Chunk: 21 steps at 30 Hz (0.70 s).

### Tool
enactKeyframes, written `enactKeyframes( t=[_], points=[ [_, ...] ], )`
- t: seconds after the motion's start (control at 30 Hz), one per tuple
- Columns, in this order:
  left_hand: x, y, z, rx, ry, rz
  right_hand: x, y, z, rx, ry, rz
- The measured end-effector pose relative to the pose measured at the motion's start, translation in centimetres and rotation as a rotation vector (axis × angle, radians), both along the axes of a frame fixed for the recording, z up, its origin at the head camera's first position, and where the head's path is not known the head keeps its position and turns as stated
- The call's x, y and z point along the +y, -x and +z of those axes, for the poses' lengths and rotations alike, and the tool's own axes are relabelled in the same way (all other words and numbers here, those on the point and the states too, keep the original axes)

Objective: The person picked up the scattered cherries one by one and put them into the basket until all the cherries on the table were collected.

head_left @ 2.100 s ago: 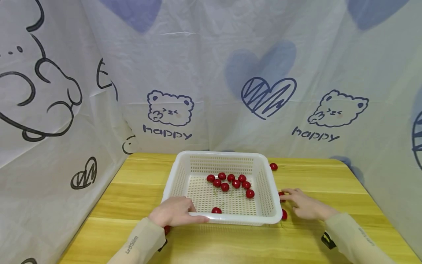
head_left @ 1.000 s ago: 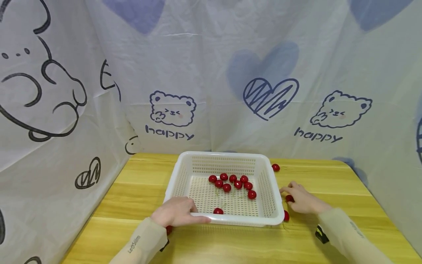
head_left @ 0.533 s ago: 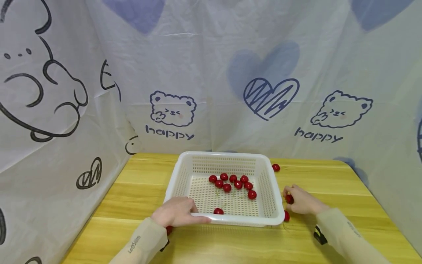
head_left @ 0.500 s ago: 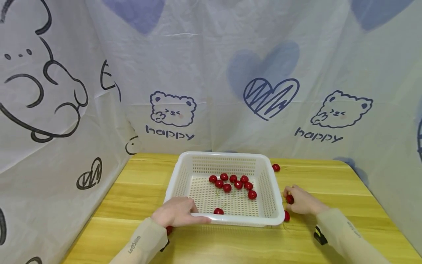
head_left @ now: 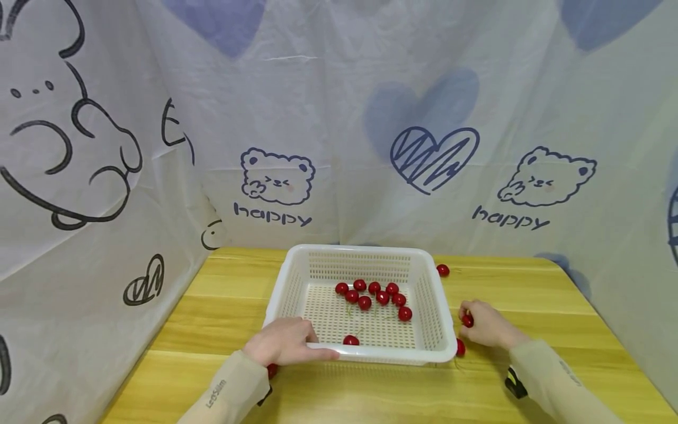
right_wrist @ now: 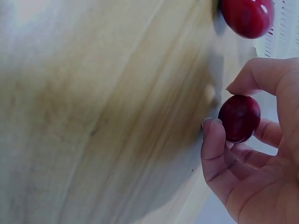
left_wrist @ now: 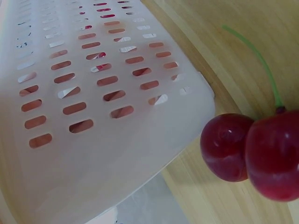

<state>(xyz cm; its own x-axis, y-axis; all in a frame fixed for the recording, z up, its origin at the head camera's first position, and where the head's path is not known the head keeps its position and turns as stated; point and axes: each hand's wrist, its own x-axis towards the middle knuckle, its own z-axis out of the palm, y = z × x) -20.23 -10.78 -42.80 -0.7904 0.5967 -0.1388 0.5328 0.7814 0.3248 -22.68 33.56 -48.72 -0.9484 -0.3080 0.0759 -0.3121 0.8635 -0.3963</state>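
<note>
A white plastic basket [head_left: 365,353] with slotted walls stands mid-table, several red cherries [head_left: 364,302] inside. At its front left corner my left hand [head_left: 283,341] grips the rim; skin shows through the slots in the left wrist view. Right of the basket, my right hand [head_left: 484,324] pinches a cherry [right_wrist: 239,118] between thumb and fingers. Another cherry [head_left: 460,347] lies against the basket's right wall, near that hand. Two cherries touch outside the basket by my left wrist, one [left_wrist: 226,147] partly behind the stemmed one [left_wrist: 275,154].
One more cherry [head_left: 442,270] lies by the basket's back right corner. The wooden table [head_left: 535,288] is bordered at the back and left by a white printed cloth [head_left: 339,118]. A dark wrist strap [head_left: 515,384] shows under the right sleeve.
My right hand's fingers have drawn in from a reach toward the basket and curled round the cherry, which has shifted slightly right. The left hand and the basket stay put.
</note>
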Motion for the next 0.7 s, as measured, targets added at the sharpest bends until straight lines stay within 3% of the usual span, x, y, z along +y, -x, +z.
enactKeyframes(
  t=[0.17,0.43,0.7],
  points=[
    [0.1,0.0,0.0,-0.001,0.000,0.003,0.3,0.0,0.0,0.011,0.034,-0.033],
    [0.0,0.0,0.1,-0.005,-0.005,-0.002,0.6,-0.2,0.7,0.102,0.008,-0.009],
    [0.0,0.0,0.0,-0.008,-0.009,0.001,0.4,-0.1,2.0,0.111,0.037,-0.029]
  ],
)
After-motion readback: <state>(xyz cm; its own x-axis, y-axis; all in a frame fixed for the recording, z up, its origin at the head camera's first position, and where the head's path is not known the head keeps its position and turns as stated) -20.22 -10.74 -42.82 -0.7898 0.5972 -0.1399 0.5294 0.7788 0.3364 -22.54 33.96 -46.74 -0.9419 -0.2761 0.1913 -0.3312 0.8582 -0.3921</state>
